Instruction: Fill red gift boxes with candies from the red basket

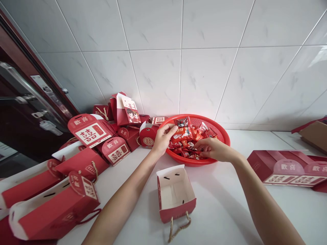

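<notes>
A red plastic basket (pixel 223 131) full of wrapped candies (pixel 189 144) stands against the tiled wall. My left hand (pixel 165 137) is at the basket's left side, its fingers pinched on a candy packet with a clear and red wrapper. My right hand (pixel 211 149) reaches into the right front of the basket, fingers closed among the candies; what they hold, if anything, is hidden. In front of the basket sits an open red box (pixel 177 190) with a pale inside and a rope handle toward me. No candy shows inside it.
Several red gift boxes (pixel 89 134) are piled at the left, some open, near a dark door (pixel 25 112). At the right stand closed red boxes (pixel 286 166) and a brown cardboard piece (pixel 315 136).
</notes>
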### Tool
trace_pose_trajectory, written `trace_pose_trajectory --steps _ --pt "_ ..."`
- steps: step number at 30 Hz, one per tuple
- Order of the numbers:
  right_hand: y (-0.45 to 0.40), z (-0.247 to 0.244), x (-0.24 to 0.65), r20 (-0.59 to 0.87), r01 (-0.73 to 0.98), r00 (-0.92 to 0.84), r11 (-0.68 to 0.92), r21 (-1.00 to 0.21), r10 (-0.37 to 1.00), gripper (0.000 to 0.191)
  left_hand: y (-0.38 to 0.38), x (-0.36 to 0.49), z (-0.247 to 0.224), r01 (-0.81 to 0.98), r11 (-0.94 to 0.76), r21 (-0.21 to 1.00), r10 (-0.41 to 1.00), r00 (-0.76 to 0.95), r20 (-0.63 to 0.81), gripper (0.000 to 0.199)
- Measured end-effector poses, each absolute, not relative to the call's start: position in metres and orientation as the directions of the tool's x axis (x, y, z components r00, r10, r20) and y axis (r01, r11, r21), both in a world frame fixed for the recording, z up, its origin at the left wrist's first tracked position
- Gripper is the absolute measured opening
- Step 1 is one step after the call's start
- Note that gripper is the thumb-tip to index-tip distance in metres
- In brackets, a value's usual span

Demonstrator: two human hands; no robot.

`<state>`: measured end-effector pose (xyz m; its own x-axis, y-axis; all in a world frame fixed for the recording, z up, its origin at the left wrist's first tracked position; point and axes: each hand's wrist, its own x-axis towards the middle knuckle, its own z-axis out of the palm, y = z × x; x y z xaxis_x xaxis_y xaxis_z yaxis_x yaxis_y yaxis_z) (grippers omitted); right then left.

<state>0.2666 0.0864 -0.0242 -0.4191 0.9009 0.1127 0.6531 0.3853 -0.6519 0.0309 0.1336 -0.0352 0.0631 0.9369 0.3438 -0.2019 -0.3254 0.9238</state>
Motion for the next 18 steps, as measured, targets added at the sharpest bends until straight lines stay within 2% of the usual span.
trace_pose_trajectory --steps 7,12,15,18 --pt "0.089 -0.019 0.266 0.188 0.625 -0.382 0.403 -0.669 0.905 0.013 0.135 0.031 -0.036 -0.227 -0.333 0.915 0.934 0.055 0.354 0.036" --pt "0.092 -0.020 0.272 0.251 0.559 -0.278 0.369 -0.743 0.927 0.019 0.135 0.032 -0.036 -0.259 -0.338 0.905 0.933 0.036 0.359 0.035" --pt "0.094 -0.021 0.277 0.306 0.641 -0.203 0.363 -0.677 0.930 0.027 0.134 0.033 -0.036 -0.282 -0.333 0.900 0.936 0.012 0.351 0.034" --pt "0.094 -0.023 0.278 0.316 0.756 -0.197 0.349 -0.554 0.928 0.035 0.134 0.033 -0.037 -0.299 -0.323 0.898 0.941 0.001 0.339 0.034"
